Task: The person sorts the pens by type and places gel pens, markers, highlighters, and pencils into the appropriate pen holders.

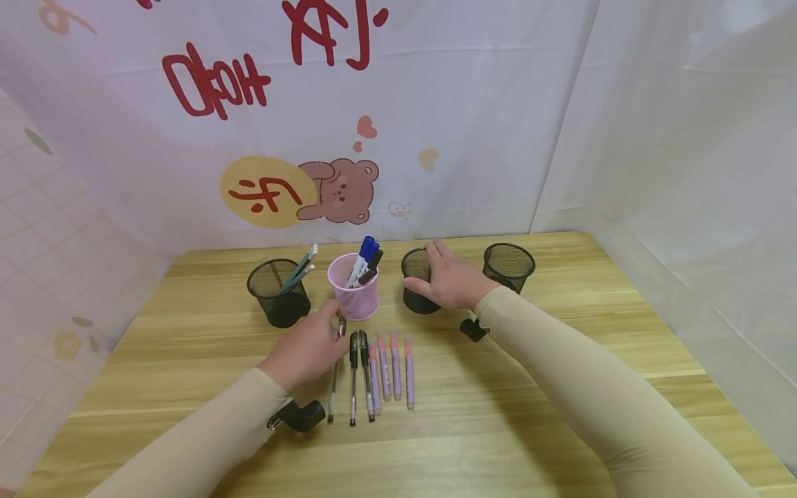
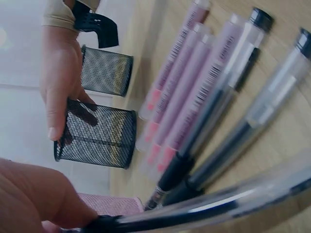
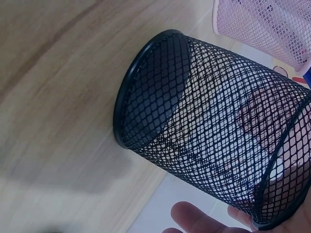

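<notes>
I've got the clear pen (image 1: 334,391) in the left hand (image 1: 309,351), thumb and fingers pinching it near the black cap, in front of the pink cup (image 1: 355,303). The grip covers part of the cap, and the left wrist view cuts the hand off at its edge; whether the tip touches the bench (image 1: 473,443), I can't tell.

Over to the right hand (image 1: 456,280): it's holding the black cup (image 1: 420,302) by the rim, thumb outside. The hand covers much of that opening from the head view, and the right wrist view loses the rim at its edge. A dark blur along the bottom there is unreadable.

Just right of my pen lie two more pens (image 1: 353,380), then four purple highlighters (image 1: 396,377), packed close; tight fingering room on that side. The markers (image 1: 367,259) stand in the pink cup, their lower ends veiled by mesh. Left of it, the pencil cup (image 1: 288,309) sits near the left hand. The far-right cup (image 1: 509,261) is partly hidden behind the right sleeve (image 1: 560,366).

Behind the cups, the bench's back edge runs close against the white sheet (image 1: 473,138); I see more room towards the front.
</notes>
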The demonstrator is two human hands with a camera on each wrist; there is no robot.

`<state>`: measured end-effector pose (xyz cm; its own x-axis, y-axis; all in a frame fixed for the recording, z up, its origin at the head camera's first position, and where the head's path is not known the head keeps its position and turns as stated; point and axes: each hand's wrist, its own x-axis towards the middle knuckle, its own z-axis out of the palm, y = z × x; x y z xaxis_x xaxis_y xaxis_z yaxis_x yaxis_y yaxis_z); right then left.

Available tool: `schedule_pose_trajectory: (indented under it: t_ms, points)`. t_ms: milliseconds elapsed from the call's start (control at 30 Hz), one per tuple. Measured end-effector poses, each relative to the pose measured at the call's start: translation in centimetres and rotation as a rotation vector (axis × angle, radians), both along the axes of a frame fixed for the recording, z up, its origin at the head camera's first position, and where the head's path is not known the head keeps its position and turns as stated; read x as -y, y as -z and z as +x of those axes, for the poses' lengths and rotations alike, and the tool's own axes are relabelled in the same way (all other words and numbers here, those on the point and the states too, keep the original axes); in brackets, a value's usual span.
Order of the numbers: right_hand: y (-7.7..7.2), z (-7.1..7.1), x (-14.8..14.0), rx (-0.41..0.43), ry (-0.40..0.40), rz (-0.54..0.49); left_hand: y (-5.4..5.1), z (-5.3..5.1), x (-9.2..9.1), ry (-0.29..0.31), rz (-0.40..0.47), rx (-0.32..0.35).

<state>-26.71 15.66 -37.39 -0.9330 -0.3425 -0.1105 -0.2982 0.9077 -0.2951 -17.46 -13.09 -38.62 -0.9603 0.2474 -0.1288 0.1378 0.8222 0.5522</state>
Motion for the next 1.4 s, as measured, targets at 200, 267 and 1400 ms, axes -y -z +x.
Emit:
schedule_pose_trajectory:
  t_ms: [200, 267, 1400]
  points:
    - [0.0, 0.0, 0.0, -0.004, 0.006, -0.002, -0.5, -0.1, -0.1, 0.014, 0.114, -0.088]
    - [0.1, 0.0, 0.0, -0.005, 0.007, -0.003, -0.7, -0.2, -0.2, 0.024, 0.153, -0.12]
    - [0.0, 0.1, 0.0, -0.019, -0.008, -0.011, -1.6, -2.5, -4.2, -0.198, 0.953, -0.579]
